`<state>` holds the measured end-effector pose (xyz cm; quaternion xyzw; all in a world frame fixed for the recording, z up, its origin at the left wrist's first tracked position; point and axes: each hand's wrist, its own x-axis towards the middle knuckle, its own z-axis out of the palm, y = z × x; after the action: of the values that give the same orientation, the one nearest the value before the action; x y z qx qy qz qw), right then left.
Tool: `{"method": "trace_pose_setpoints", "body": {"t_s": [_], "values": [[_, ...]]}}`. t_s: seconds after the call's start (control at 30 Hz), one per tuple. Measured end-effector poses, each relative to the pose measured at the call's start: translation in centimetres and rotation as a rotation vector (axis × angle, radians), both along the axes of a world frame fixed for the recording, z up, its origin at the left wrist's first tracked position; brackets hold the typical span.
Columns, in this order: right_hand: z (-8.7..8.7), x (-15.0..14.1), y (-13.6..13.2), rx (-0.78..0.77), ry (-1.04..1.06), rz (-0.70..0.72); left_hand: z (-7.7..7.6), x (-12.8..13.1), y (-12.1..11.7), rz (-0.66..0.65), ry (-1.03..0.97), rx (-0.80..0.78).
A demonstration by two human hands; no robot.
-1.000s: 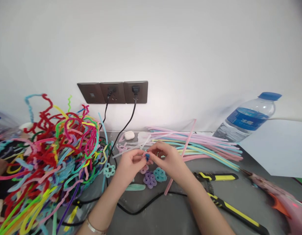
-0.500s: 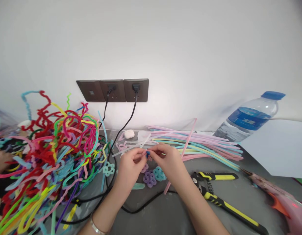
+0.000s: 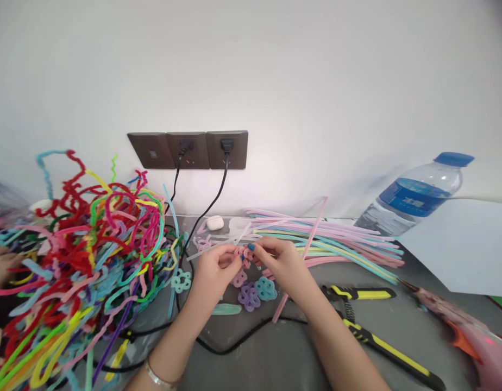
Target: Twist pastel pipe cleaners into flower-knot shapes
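Bracelet (image 3: 155,377) on our L wrist is the closest thing to us, w/ the grey table (image 3: 243,372) under it. A black cord (image 3: 222,353) bends across it. Next come the green strip (image 3: 227,309), then the purple flower (image 3: 248,296) & the blue flower (image 3: 265,288), which sit just beside each other.

Above them, our L hand (image 3: 216,270) is pinched tight, thumb to finger, on the L end of the pink curl (image 3: 243,252). Our R hand (image 3: 280,263) looks pinched too, w/ its thumb tip at the upper R side of the curl; its other fingers are bent in & part hid. So the pink curl is right btwn both hands, at the tips: R of our L hand, L of our R hand. Neither hand is nearer, b/c both seem to touch it. It runs abt side to side, but it's so small & loopy we can't be sure of its long way.

Past our hands, the soft sticks (image 3: 340,232) lie mostly L to R near the wall (image 3: 316,98). One pink stick (image 3: 315,227) crosses them at a slant, part hid by our R hand. The white case (image 3: 214,223) sits behind our L hand. Farthest off are the sockets (image 3: 147,151) on the wall.
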<state>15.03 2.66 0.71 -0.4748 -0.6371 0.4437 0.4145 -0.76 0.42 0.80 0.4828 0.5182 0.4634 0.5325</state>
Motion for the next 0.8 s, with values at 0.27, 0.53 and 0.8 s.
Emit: {"method": "trace_pose_setpoints", "body": {"t_s": [0.27, 0.53, 0.8], "values": [[0.25, 0.24, -0.01, -0.028, 0.054, 0.072, 0.03, -0.46, 0.17, -0.022, 0.019, 0.008], [0.36, 0.61, 0.05, -0.134, 0.062, 0.117, -0.09, -0.41, -0.03, -0.059, 0.071, 0.055], [0.57, 0.62, -0.10, -0.205, 0.167, 0.138, -0.43, 0.02, -0.33, 0.019, -0.069, 0.041]]}}
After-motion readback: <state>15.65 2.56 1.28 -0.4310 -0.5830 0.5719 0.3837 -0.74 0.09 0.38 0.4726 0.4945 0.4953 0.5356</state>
